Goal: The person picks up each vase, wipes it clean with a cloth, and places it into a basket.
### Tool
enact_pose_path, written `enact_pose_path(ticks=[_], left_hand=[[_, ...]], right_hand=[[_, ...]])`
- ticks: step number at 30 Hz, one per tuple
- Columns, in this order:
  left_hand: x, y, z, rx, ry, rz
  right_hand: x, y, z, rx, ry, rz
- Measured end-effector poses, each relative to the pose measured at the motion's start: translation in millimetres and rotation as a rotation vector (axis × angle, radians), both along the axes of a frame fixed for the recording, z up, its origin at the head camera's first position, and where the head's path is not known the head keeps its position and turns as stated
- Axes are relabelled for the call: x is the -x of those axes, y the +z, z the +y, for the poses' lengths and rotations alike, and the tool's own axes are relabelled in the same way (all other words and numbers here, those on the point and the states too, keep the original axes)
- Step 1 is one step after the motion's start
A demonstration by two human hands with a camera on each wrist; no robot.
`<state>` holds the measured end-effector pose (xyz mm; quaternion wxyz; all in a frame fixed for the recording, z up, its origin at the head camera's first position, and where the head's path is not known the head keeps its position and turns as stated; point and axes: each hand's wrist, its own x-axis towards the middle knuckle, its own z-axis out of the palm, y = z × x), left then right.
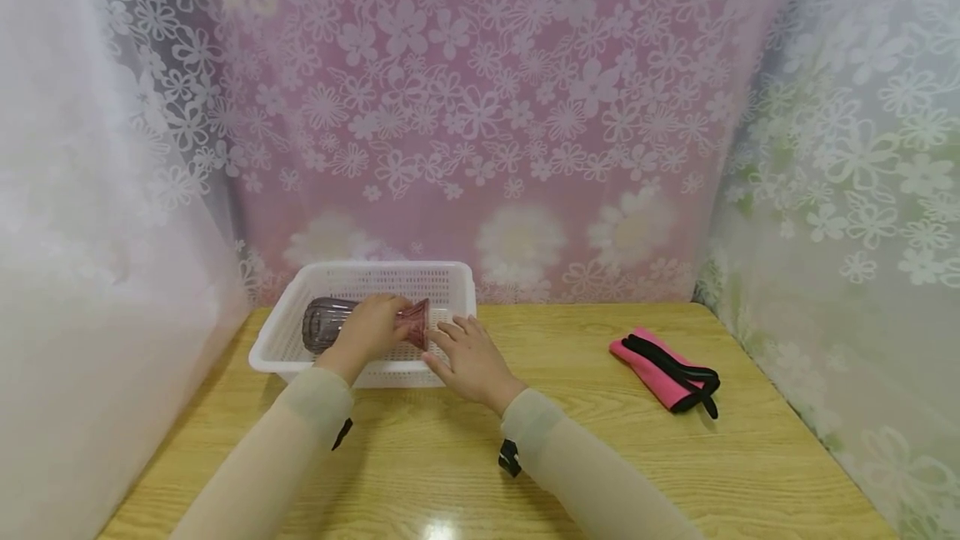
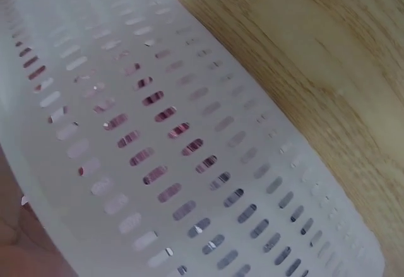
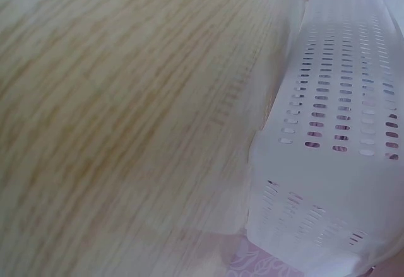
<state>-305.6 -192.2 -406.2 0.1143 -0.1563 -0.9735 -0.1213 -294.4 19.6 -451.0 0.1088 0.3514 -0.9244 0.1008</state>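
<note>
A ribbed glass vase point(image 1: 321, 325), greyish purple at the base and pink at the flared mouth, lies on its side in a white plastic basket point(image 1: 405, 378). My left hand point(image 1: 369, 328) reaches over the basket's front rim and grips the vase around its narrower part, covering its middle. Beside the mouth, my right hand point(image 1: 477, 363) is over the basket's front right corner with its fingers spread; whether it touches the rim or the glass I cannot tell. In the left wrist view, the vase shows only as pink and grey patches through the slots of the basket wall point(image 2: 95, 157).
A pink pouch point(image 1: 651, 373) with black trim and a black tab lies at the right of the wooden table point(image 1: 570, 407). Flower-patterned curtains hang behind point(image 1: 480, 107) and on both sides. The basket stands close to the back curtain, on the table's left half.
</note>
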Motion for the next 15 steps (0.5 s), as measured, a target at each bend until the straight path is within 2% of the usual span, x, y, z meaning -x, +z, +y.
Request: enact_pose_path(ticks=[9,15], left_hand=[[-16.3,2.0,0.2,-0.022,0.022,0.047],[-26.9,0.9,0.7,-0.079,0.032,0.107]], right_hand=[[-2.2,0.4,-1,0.001,-0.008,0.009],[-2.4,2.8,-1,0.005,-0.005,-0.007]])
